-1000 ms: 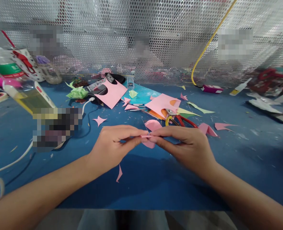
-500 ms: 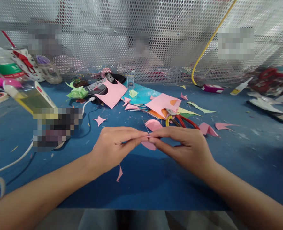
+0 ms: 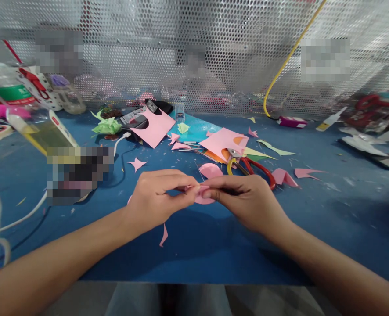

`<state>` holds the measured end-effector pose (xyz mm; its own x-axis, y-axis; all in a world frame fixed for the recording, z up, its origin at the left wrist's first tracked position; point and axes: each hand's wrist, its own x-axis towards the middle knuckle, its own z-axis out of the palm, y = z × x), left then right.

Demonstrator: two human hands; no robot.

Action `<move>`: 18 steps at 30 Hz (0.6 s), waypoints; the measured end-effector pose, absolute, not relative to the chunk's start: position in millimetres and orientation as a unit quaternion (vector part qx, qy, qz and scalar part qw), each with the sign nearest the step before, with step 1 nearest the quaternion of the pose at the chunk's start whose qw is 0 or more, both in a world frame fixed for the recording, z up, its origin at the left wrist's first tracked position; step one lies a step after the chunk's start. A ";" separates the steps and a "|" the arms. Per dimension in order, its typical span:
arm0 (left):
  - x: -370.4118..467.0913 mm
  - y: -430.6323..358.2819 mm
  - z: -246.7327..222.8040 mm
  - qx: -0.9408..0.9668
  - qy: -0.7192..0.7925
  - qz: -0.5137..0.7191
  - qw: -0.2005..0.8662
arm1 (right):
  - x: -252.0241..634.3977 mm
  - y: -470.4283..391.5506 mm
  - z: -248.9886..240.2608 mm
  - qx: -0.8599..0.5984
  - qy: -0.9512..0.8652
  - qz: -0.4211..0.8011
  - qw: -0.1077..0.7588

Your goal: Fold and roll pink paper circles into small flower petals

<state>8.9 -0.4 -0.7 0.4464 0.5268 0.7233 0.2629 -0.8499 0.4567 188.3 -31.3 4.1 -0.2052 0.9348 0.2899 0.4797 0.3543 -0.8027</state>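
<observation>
Over the blue table, my left hand [image 3: 161, 193] and my right hand [image 3: 250, 199] meet fingertip to fingertip, both pinching a small piece of pink paper [image 3: 203, 188]. Much of that piece is hidden by the fingers. Just beyond it lies a rounded pink paper piece [image 3: 210, 170], with a thin needle-like line beside it. Another rounded pink piece [image 3: 205, 201] shows directly beneath my fingertips. Scissors [image 3: 269, 176] with red and yellow handles rest beyond my right hand. A curved pink scrap [image 3: 163, 236] is on the table nearer to me.
Pink sheets with cut-outs [image 3: 155, 127] and several scraps spread across the back. A phone-like device [image 3: 82, 175] with a white cable stands at left, near bottles [image 3: 13, 94]. A perforated metal panel [image 3: 234, 57] closes off the back. A purple box [image 3: 291, 122] sits at right.
My fingertips have shifted slightly and the pinched pink paper has tilted, showing more of its face. My right hand has dropped a little, uncovering more of the scissors' red handle.
</observation>
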 end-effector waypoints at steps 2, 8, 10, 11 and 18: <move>8.6 0.3 -1.6 0.835 0.241 0.470 0.155 | 189.4 -30.3 2.6 -0.499 -0.712 0.301 0.392; 8.0 4.1 -6.4 0.827 0.250 0.473 0.171 | 191.6 -28.1 -2.3 -0.508 -0.703 0.332 0.371; 7.6 4.1 -6.7 0.824 0.261 0.468 0.183 | 191.5 -28.3 -2.0 -0.497 -0.700 0.352 0.374; 7.3 3.8 -6.4 0.819 0.274 0.464 0.196 | 191.5 -28.4 -1.5 -0.491 -0.703 0.353 0.374; 4.1 4.7 -5.9 0.833 0.327 0.322 0.308 | 197.1 -24.5 2.9 -0.482 -0.743 0.358 0.296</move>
<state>4.1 4.7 -5.9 0.5792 0.7433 0.3348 0.3469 -0.5964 0.7238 197.1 -24.5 2.9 -0.3598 0.9282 0.0954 0.5044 0.2795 -0.8170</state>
